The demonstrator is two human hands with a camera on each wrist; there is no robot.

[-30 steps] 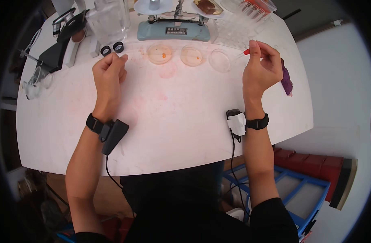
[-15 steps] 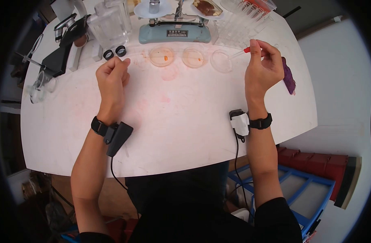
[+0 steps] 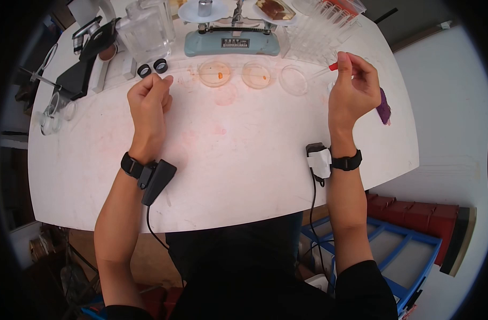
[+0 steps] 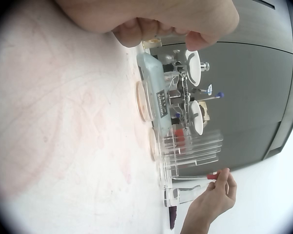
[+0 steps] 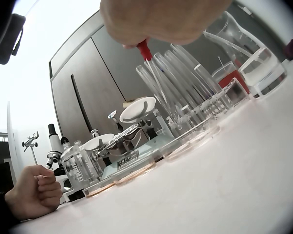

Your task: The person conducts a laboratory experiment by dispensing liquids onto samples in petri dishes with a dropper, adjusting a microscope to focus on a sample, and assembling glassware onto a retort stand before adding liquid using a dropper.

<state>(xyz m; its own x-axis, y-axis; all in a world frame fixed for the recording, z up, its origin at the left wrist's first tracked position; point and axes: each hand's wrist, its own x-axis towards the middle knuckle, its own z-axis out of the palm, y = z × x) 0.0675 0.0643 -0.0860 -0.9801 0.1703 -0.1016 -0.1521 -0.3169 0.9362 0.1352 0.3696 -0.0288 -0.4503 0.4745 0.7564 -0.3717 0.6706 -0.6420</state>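
My right hand (image 3: 353, 96) pinches the red bulb (image 5: 144, 50) of a dropper between thumb and fingers. Its thin clear tube (image 3: 319, 72) points left and down, the end overlapping the right rim of a clear petri dish (image 3: 293, 81) in the head view. Two more petri dishes, one in the middle (image 3: 253, 81) and one on the left (image 3: 211, 80), stand in line with it, each with a small orange piece inside. At the left, my left hand (image 3: 148, 106) is curled into a fist with nothing seen in it, just in front of two black ring-shaped parts (image 3: 152, 68).
Behind the dishes stands a pale blue balance (image 3: 232, 44) with white pans. A rack of test tubes (image 5: 178, 80) and a glass vessel of clear liquid (image 5: 263, 68) are at the right. Clear bottles (image 3: 145, 34) stand back left; a dark purple piece (image 3: 384, 109) lies far right.
My right hand has shifted slightly right with the dropper, its tube moving toward the clear dish's right rim. My left hand keeps its fist in place; the head view has shifted a little.
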